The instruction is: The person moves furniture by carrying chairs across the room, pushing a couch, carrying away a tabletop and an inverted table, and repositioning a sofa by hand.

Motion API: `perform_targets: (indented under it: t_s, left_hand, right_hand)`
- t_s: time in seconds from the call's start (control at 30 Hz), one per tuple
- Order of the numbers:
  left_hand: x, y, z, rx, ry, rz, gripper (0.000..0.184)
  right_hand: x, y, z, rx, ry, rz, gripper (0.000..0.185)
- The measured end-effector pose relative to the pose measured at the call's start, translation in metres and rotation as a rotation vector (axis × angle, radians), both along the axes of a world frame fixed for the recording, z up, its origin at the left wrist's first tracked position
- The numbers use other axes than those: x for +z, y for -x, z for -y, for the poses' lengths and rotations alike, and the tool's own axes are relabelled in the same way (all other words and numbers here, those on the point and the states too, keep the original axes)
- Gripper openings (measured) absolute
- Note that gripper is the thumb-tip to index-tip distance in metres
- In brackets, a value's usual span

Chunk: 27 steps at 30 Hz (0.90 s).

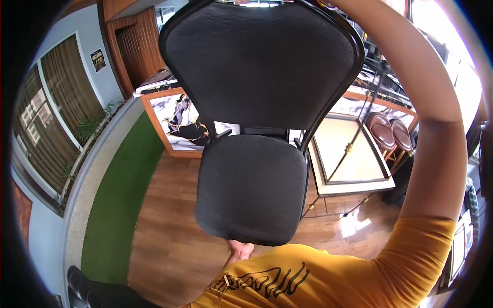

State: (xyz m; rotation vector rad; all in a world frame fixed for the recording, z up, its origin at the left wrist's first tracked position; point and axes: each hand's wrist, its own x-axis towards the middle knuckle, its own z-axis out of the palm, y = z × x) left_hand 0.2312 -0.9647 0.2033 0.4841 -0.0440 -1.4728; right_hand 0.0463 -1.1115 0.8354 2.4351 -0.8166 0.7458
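Observation:
A black padded chair [251,190] fills the middle of the view, its tall backrest [262,66] towards the top and its rounded seat nearest my body. My left hand [240,250] is at the front edge of the seat, gripping it from below, with its fingers hidden beneath. Reaching up along the right side, my right arm [431,87] ends at the top right corner of the backrest frame. That hand is almost wholly beyond the upper image edge, so its fingers do not show. The chair's legs are hidden behind the seat.
Behind the chair stands a wood-framed marble-patterned panel [179,120]. On the right are a pale-topped table [349,149] with thin metal rods and two brown round-seated stools [382,131]. A green strip [113,205] and a low ledge run along the left. A black object [82,287] lies lower left.

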Motion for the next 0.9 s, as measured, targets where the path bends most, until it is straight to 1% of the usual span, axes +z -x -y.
perform_targets:
  t_s: [0.1, 0.13, 0.2, 0.27, 0.3, 0.33, 0.37, 0.4, 0.43, 0.47, 0.5, 0.53, 0.57, 0.6, 0.63, 0.67, 0.7, 0.73, 0.8, 0.83, 0.87, 0.9]
  left_hand:
    - [-0.029, -0.029, 0.082, -0.039, -0.009, -0.054, 0.039]
    - [-0.035, -0.035, 0.109, -0.053, -0.006, -0.077, 0.038]
    - [-0.044, -0.043, 0.153, -0.08, 0.007, -0.107, 0.038]
    - [-0.051, -0.051, 0.192, -0.104, 0.025, -0.112, 0.04]
    - [-0.057, -0.055, 0.211, -0.11, 0.04, -0.083, 0.042]
    - [-0.063, -0.056, 0.231, -0.12, 0.065, -0.031, 0.044]
    - [-0.071, -0.054, 0.25, -0.115, 0.106, 0.132, 0.037]
    - [-0.078, -0.057, 0.266, -0.131, 0.111, 0.239, 0.037]
    - [-0.084, -0.059, 0.282, -0.145, 0.116, 0.347, 0.036]
    - [-0.093, -0.061, 0.298, -0.157, 0.119, 0.455, 0.037]
    - [-0.074, -0.063, 0.309, -0.122, 0.237, 0.75, 0.036]
    - [-0.086, -0.06, 0.325, -0.099, 0.249, 0.802, 0.037]
    - [-0.096, -0.057, 0.34, -0.075, 0.259, 0.854, 0.041]
    - [-0.105, -0.055, 0.355, -0.05, 0.268, 0.905, 0.046]
    - [-0.102, -0.047, 0.364, -0.08, 0.169, 0.765, 0.049]
    - [-0.098, -0.043, 0.376, -0.092, 0.123, 0.701, 0.051]
    - [-0.094, -0.04, 0.389, -0.102, 0.076, 0.634, 0.052]
    - [-0.093, -0.034, 0.399, -0.125, -0.023, 0.412, 0.052]
    - [-0.112, -0.022, 0.419, -0.138, -0.128, 0.189, 0.053]
    - [-0.128, -0.016, 0.428, -0.139, 0.014, 0.59, 0.055]
    - [-0.145, -0.012, 0.448, -0.238, -0.173, 0.15, 0.062]
    - [-0.155, -0.008, 0.469, -0.226, -0.428, -0.299, 0.071]
  right_hand:
    - [-0.022, -0.047, 0.128, -0.029, -0.008, 0.015, 0.058]
    - [-0.019, -0.056, 0.168, -0.077, 0.088, -0.077, 0.056]
    - [-0.025, -0.076, 0.222, -0.212, 0.176, -0.152, 0.056]
    - [-0.037, -0.094, 0.259, -0.188, 0.181, -0.097, 0.059]
    - [-0.049, -0.096, 0.301, -0.076, 0.148, -0.042, 0.055]
    - [-0.055, -0.097, 0.34, 0.028, 0.12, 0.012, 0.05]
    - [-0.061, -0.1, 0.361, -0.023, 0.075, 0.017, 0.051]
    - [-0.067, -0.103, 0.374, -0.075, 0.029, 0.022, 0.051]
    - [-0.068, -0.108, 0.386, -0.28, -0.182, -0.026, 0.055]
    - [-0.08, -0.106, 0.415, -0.29, -0.29, 0.008, 0.055]
    - [-0.093, -0.099, 0.451, -0.241, -0.175, -0.038, 0.055]
    - [-0.101, -0.098, 0.476, -0.191, -0.061, -0.083, 0.055]
    - [-0.111, -0.095, 0.5, -0.175, -0.065, -0.088, 0.055]
    - [-0.122, -0.096, 0.514, -0.245, -0.212, -0.025, 0.056]
    - [-0.129, -0.095, 0.531, -0.316, -0.358, 0.036, 0.057]
    - [-0.141, -0.088, 0.563, -0.333, -0.397, 0.034, 0.059]
    - [-0.153, -0.082, 0.592, -0.345, -0.33, -0.027, 0.059]
    - [-0.166, -0.076, 0.623, -0.356, -0.263, -0.087, 0.059]
    - [-0.195, -0.062, 0.682, -0.257, -0.379, -0.126, 0.057]
    - [-0.211, -0.06, 0.703, -0.265, -0.311, -0.131, 0.056]
    - [-0.22, -0.055, 0.725, -0.256, -0.319, -0.131, 0.056]
    - [-0.225, -0.057, 0.737, -0.308, -0.369, -0.14, 0.055]
